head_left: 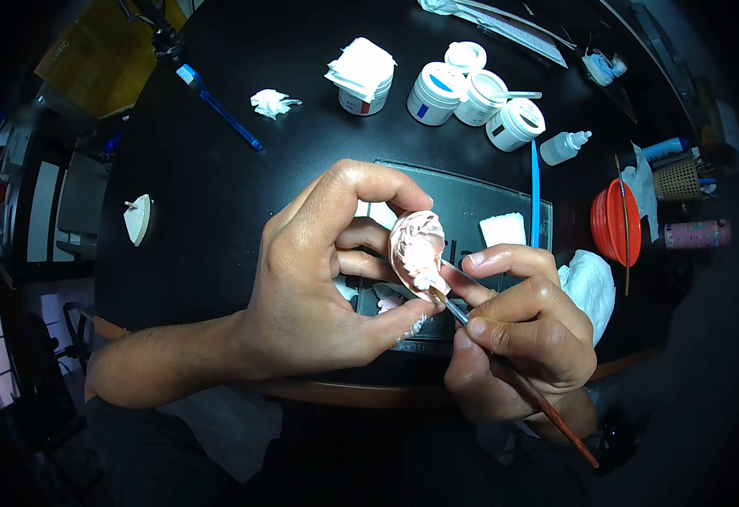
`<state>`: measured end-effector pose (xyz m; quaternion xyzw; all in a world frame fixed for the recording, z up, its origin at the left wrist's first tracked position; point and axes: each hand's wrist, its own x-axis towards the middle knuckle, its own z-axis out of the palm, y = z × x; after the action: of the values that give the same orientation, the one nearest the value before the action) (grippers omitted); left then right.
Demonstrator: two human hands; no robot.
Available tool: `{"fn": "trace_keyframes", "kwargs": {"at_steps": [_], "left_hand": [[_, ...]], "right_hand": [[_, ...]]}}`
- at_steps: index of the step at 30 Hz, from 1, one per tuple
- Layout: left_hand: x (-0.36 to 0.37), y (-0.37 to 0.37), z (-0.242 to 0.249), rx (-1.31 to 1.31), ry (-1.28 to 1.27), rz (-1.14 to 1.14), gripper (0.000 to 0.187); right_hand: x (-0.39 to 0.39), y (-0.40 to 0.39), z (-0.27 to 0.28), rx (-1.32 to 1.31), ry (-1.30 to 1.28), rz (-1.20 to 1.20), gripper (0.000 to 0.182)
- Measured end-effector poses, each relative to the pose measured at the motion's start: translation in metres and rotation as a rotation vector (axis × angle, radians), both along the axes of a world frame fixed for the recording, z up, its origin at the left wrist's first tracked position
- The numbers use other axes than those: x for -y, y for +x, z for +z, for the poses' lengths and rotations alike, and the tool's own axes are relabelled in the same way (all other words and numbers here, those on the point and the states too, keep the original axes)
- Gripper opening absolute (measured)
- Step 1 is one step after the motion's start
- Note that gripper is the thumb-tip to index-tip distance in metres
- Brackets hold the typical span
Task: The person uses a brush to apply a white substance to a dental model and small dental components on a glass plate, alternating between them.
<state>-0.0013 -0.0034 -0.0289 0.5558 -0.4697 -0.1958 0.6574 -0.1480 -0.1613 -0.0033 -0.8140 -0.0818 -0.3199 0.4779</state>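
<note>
My left hand (302,262) is curled round a pale pink, rounded piece (418,249) with raised, folded ridges. Its fingertip and thumb press on opposite edges of the piece. White smears mark the thumb. In my right hand (530,325) a thin paintbrush (543,407) with a brown wooden handle and metal ferrule is pinched between thumb and fingers. The brush tip meets the lower edge of the pink piece. Below both hands lies a glass plate (462,188), partly covered by them, with small white and pink bits on it.
White tubs (435,97) and a dropper bottle (564,147) stand at the back. To the right are a red bowl (615,221) with a thin brush across it, a blue stick (535,194) and white tissue (591,296). A blue toothbrush (221,110) and crumpled tissue (273,103) lie back left.
</note>
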Motion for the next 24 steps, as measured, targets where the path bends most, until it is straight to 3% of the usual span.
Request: {"fn": "trace_keyframes", "kwargs": {"at_steps": [24], "left_hand": [[0.0005, 0.0001, -0.0010, -0.003, -0.002, -0.001, 0.069]], "right_hand": [[-0.0016, 0.0012, -0.0003, 0.006, 0.005, -0.015, 0.014]]}}
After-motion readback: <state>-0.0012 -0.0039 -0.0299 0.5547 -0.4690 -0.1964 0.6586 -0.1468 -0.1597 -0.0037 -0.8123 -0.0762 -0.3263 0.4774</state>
